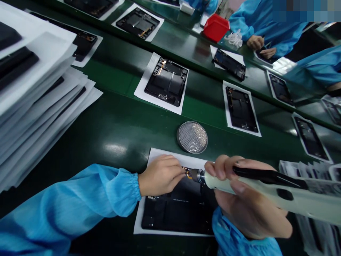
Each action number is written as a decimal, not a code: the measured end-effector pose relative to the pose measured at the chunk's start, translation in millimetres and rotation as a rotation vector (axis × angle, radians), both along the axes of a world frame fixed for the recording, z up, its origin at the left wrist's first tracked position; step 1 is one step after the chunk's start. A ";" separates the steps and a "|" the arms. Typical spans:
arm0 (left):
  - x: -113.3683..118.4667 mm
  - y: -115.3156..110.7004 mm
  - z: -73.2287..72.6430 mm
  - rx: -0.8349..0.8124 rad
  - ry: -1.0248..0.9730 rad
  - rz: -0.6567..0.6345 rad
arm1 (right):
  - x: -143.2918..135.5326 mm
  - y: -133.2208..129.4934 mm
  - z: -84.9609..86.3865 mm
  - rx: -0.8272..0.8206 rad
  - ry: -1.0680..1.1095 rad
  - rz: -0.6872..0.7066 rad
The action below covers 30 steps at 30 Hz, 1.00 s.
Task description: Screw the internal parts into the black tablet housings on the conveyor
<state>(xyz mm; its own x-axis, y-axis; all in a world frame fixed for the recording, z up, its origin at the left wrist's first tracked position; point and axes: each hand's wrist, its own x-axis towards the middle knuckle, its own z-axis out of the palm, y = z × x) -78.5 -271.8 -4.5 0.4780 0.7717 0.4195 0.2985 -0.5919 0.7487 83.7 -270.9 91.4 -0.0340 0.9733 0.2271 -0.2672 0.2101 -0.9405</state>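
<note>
In my right hand is a pale electric screwdriver with a black lever, its fingers wrapped round the body. The driver's nose meets the upper part of an opened black tablet housing, beside a small orange flex cable. My left hand rests over the same area, thumb and fingers pinched together close to the driver tip; what they hold, if anything, is hidden. White sheet lies under the housing. A round dish of small screws stands just beyond the housing.
Stacked white sheets with black panels rise on the left; another stack stands at right. Beyond, tablet housings on paper line the green bench. A red bin and a co-worker's hands are across.
</note>
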 end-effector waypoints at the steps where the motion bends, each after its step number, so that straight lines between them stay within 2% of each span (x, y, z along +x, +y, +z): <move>1: 0.1 -0.2 -0.3 -0.002 0.005 0.000 | 0.5 -0.5 1.4 -0.004 -0.006 0.007; 10: 0.4 -0.9 -0.9 -0.009 0.023 -0.010 | -2.5 -0.1 0.8 -0.031 -0.026 0.055; 30: 0.8 -0.2 0.7 -0.028 0.071 -0.017 | 0.1 -1.4 -2.6 -0.018 -0.067 0.042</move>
